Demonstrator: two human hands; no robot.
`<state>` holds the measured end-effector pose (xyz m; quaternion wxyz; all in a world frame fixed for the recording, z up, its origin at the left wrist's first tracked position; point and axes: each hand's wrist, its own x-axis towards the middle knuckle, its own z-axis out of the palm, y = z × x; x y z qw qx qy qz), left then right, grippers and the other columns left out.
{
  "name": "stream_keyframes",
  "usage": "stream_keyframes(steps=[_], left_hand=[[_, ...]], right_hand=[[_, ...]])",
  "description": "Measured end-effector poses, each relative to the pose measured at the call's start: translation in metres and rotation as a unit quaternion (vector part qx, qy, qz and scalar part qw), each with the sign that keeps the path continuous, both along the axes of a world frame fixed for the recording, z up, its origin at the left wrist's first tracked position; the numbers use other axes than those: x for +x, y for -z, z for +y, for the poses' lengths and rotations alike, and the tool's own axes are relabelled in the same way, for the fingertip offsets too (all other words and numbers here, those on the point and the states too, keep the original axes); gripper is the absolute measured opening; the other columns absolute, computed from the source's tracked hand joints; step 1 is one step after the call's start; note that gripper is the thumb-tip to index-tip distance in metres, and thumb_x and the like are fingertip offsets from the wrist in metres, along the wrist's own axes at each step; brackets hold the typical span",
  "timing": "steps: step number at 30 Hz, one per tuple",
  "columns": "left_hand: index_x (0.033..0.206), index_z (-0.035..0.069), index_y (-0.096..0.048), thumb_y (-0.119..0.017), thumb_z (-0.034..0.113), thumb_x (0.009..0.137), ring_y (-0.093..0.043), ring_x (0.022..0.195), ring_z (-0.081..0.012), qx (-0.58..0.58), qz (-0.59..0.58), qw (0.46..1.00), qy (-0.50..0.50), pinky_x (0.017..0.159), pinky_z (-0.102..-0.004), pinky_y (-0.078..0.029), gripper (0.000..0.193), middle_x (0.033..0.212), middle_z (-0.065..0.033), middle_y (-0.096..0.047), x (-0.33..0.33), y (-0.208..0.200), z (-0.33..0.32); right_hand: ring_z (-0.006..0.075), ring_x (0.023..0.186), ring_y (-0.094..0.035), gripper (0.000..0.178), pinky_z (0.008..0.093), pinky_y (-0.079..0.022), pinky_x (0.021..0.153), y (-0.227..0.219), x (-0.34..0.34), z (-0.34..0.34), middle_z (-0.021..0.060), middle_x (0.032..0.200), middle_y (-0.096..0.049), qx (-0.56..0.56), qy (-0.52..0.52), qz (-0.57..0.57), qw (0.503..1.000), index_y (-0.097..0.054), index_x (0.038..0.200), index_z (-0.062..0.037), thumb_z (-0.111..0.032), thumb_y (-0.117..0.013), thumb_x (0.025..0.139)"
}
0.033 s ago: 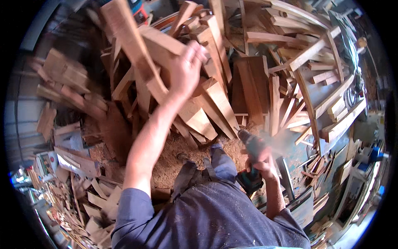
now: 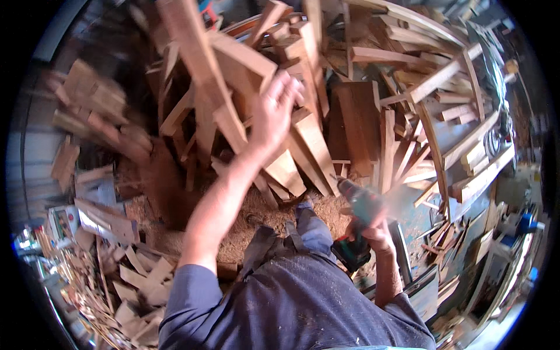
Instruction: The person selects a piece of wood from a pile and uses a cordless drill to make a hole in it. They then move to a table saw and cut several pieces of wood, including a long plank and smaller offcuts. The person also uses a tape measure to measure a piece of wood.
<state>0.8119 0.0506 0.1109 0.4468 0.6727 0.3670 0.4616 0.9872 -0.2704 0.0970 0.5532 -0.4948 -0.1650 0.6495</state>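
Jutting forward from the blurred right grip (image 2: 379, 233) is, apparently, a drill (image 2: 361, 201).

The left hand (image 2: 275, 114) blurs, leaving contact with the timber (image 2: 242, 55) unclear; the cordless drill (image 2: 363, 203) smears rearward; the top edge crops a long plank (image 2: 189, 44).

Unable to make out any text, label, brand, number or sign: not on the blurred drill (image 2: 360, 203), not on the dark shirt (image 2: 303, 297), not on the boards (image 2: 357, 125).
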Motion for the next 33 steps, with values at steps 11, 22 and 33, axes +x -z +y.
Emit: stream_keyframes(steps=[11, 22, 33], left_hand=[[0.098, 0.004, -0.063, -0.060, 0.018, 0.103, -0.058, 0.083, -0.0133, -0.457, -0.373, 0.778, -0.216, 0.080, -0.0312, -0.051, 0.015, 0.091, -0.0023, -0.060, -0.331, 0.150, -0.251], [0.109, 0.007, -0.067, -0.062, 0.015, 0.102, -0.068, 0.097, -0.0204, -0.198, -0.658, 0.624, -0.373, 0.089, -0.0385, -0.057, 0.012, 0.101, -0.0060, -0.070, -0.589, 0.067, -0.334], [0.105, 0.011, -0.067, -0.066, 0.018, 0.100, -0.071, 0.100, -0.0208, -0.092, -0.738, 0.568, -0.353, 0.092, -0.0421, -0.059, 0.008, 0.104, -0.0034, -0.073, -0.691, 0.041, -0.325]], right_hand=[[0.0128, 0.082, -0.067, 0.041, 0.0291, -0.056, 0.073, 0.014, -0.183, 0.036, 0.0072, 0.103, -0.072, 0.053, -0.215, -0.348, 0.911, -0.064, 0.119, -0.0018, -0.004, -0.078, 0.080], [0.0158, 0.101, -0.068, 0.045, 0.0358, -0.060, 0.089, -0.026, -0.534, 0.089, 0.0070, 0.115, -0.069, 0.276, -0.588, -0.295, 0.701, -0.063, 0.123, -0.0022, -0.002, -0.080, 0.081], [0.0136, 0.098, -0.068, 0.047, 0.0314, -0.055, 0.087, -0.030, -0.683, 0.130, 0.0057, 0.110, -0.072, 0.391, -0.627, -0.243, 0.629, -0.064, 0.119, -0.0025, -0.008, -0.084, 0.077]])
